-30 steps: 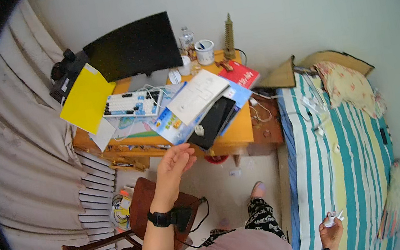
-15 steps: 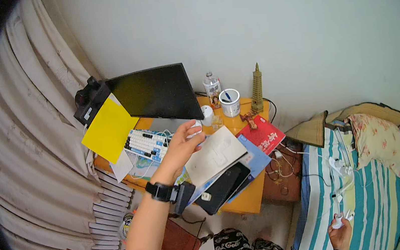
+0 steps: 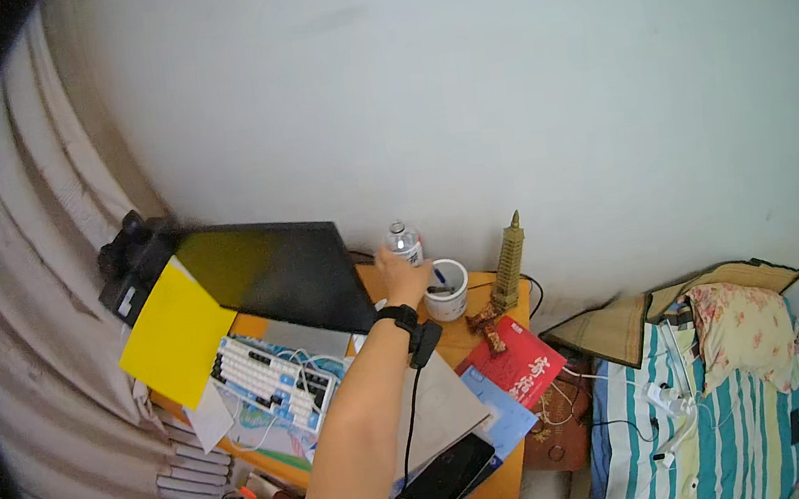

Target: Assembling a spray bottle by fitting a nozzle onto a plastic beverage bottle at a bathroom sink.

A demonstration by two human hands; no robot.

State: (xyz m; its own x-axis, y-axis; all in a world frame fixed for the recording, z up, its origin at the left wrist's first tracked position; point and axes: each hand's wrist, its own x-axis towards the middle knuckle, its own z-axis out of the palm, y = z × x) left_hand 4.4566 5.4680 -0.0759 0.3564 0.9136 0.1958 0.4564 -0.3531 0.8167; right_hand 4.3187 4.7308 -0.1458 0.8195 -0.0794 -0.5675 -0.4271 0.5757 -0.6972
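Note:
My left hand [image 3: 406, 277] reaches across the desk, its fingers on the left side of a clear plastic bottle [image 3: 403, 241] and the thumb on the right. The fingers look closed round the bottle's lower part, which the hand partly hides. A black band with a small dark box [image 3: 410, 329] is on my left wrist, and a black cable runs down from it. Just right of the hand stands a white cup [image 3: 451, 303] with pens in it. My right hand is out of view.
Left of my arm are a dark monitor [image 3: 287, 274], a yellow sheet [image 3: 177, 337] and a white-and-blue keyboard [image 3: 271, 383]. To the right stand a golden pagoda model [image 3: 509, 265], a red booklet [image 3: 516, 365] and a black phone [image 3: 445, 481]. Farther right is a striped bed [image 3: 717, 440].
My left hand has moved forward from above the notebook to the bottle; the white thing at its fingers no longer shows. My right hand, holding a white object over the bed, has left the view.

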